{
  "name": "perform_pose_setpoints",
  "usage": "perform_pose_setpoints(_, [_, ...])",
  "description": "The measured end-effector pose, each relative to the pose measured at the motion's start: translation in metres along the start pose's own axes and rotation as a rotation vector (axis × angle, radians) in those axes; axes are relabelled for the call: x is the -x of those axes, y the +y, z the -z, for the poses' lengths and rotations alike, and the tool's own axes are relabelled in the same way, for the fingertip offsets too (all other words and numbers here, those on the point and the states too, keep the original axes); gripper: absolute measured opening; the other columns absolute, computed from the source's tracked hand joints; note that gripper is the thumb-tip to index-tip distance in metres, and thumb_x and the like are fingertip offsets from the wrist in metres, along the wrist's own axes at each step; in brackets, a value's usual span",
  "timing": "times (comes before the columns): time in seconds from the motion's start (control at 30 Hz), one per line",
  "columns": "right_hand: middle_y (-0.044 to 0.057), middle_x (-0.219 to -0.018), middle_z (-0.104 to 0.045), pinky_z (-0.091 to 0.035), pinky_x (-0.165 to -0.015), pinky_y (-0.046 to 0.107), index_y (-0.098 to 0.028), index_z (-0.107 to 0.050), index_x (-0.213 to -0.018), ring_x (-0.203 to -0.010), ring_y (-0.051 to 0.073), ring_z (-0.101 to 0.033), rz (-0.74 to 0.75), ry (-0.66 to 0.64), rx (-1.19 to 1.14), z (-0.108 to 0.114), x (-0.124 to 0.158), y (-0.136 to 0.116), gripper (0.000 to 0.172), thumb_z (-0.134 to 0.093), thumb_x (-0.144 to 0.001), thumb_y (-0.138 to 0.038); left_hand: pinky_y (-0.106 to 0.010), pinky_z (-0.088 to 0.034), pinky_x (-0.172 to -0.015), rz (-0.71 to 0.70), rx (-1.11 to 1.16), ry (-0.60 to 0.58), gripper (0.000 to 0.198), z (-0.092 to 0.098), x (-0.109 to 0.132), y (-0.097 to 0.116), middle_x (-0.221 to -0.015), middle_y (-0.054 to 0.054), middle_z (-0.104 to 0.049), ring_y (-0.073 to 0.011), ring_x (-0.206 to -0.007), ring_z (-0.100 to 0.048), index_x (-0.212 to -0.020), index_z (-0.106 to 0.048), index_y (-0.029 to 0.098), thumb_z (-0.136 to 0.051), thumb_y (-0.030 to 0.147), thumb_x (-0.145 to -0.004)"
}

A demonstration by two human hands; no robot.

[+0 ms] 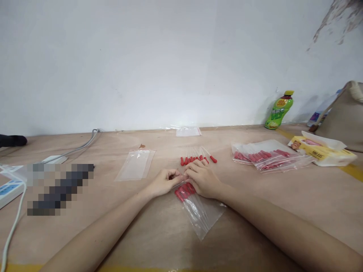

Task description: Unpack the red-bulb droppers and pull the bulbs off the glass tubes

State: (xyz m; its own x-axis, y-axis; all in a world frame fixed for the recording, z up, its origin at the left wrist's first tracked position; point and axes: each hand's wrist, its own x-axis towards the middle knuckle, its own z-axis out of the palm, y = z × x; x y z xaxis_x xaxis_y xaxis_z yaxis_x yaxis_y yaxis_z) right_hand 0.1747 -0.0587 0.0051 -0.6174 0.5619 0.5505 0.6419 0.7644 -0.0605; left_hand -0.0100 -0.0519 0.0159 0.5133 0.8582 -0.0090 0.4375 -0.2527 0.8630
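Note:
A clear zip bag (211, 211) lies in front of me with several red-bulbed droppers (185, 190) inside, their thin clear stems pointing toward me. My left hand (168, 181) pinches the bag's top edge with thumb and forefinger. Right beside it, my right hand (202, 176) is closed on the same edge, its fingers curled over. Just beyond my hands, a row of loose droppers (193, 160) lies on the table with bulbs toward me, partly covered by my right fingers. One dropper (213, 159) sits slightly apart at the row's right.
Filled bags (266, 156) of red-bulbed droppers are piled at the right, next to a yellow tissue pack (323, 151). Flat bags (136, 164) lie left. A green bottle (279, 109) stands by the wall. A power strip (11, 190) with cables and a blurred dark object (61, 190) are far left.

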Motion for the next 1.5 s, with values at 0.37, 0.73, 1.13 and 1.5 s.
perform_pose_setpoints(0.37, [0.003,-0.096,-0.06,-0.025,-0.074,0.035,-0.018,-0.053,-0.077,-0.088,0.018,-0.044,0.04,0.019,-0.041,0.0,-0.002,-0.001,0.008,-0.051,-0.082,-0.024,-0.023,-0.038,-0.062,-0.146,-0.128,-0.038,0.025,0.001,0.004,-0.006,-0.071,0.001,-0.05,-0.0109,-0.066,-0.045,-0.079,-0.05,0.015,-0.039,0.036,-0.086])
perform_pose_setpoints(0.73, [0.003,-0.098,-0.058,-0.028,-0.082,0.037,-0.018,-0.054,-0.073,-0.094,0.019,-0.043,0.082,-0.104,-0.227,0.01,-0.004,-0.008,0.008,-0.05,-0.08,-0.016,-0.022,-0.035,-0.052,-0.079,-0.32,0.124,0.012,-0.001,0.001,-0.01,-0.063,0.002,-0.052,-0.0102,-0.057,-0.044,-0.072,-0.051,0.015,-0.045,0.024,-0.077])
perform_pose_setpoints(1.13, [0.005,-0.092,-0.056,-0.041,-0.078,0.031,-0.019,-0.053,-0.088,-0.088,0.016,-0.05,-0.169,-0.062,-0.483,0.031,0.011,0.009,0.01,-0.052,-0.082,-0.027,-0.019,-0.035,-0.049,-0.044,-0.225,0.193,0.005,0.019,0.007,-0.024,-0.064,0.002,-0.052,-0.0084,-0.054,-0.044,-0.071,-0.053,0.014,-0.051,0.017,-0.067])
perform_pose_setpoints(1.5, [0.005,-0.09,-0.059,-0.039,-0.073,0.033,-0.023,-0.059,-0.107,-0.083,0.019,-0.053,-0.24,-0.248,-0.248,0.04,0.053,0.003,0.046,-0.059,-0.071,-0.052,-0.027,-0.044,-0.08,-0.285,-0.266,-0.012,0.028,0.017,0.015,-0.002,-0.101,-0.005,-0.061,-0.0171,-0.092,-0.056,-0.1,-0.064,0.019,-0.043,0.016,-0.082])
